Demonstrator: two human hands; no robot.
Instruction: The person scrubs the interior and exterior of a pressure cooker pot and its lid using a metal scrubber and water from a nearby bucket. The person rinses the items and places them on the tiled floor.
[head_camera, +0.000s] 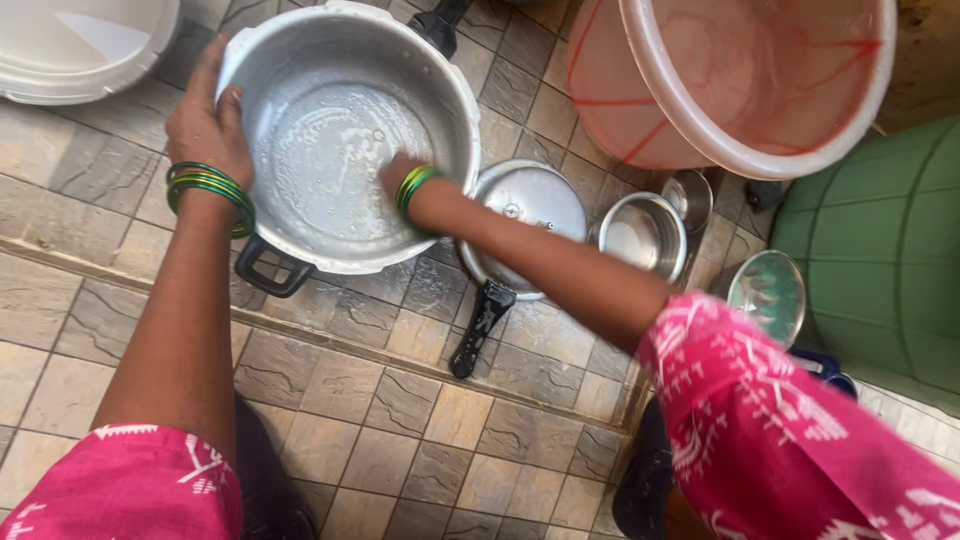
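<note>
A large aluminium pressure cooker pot is seen from above on a wet tiled floor, its black side handle pointing toward the person. The pot's rim is gripped at the far left by the left hand, the fingers curled over the edge and closed on it. The right hand is sunk inside the pot, against the inner wall near the soapy bottom; its fingers are hidden by the wrist and suds, so whether they are spread or closed cannot be told. Green bangles are worn on both wrists, and pink patterned sleeves are seen at the bottom of the view.

Just beside the pot, on the right, the pressure cooker lid is laid flat with its long black handle toward the person. A small steel bowl is placed next to it. A pink plastic tub is tilted beyond these, a green tub is at the right edge, and a white lid is at the top left.
</note>
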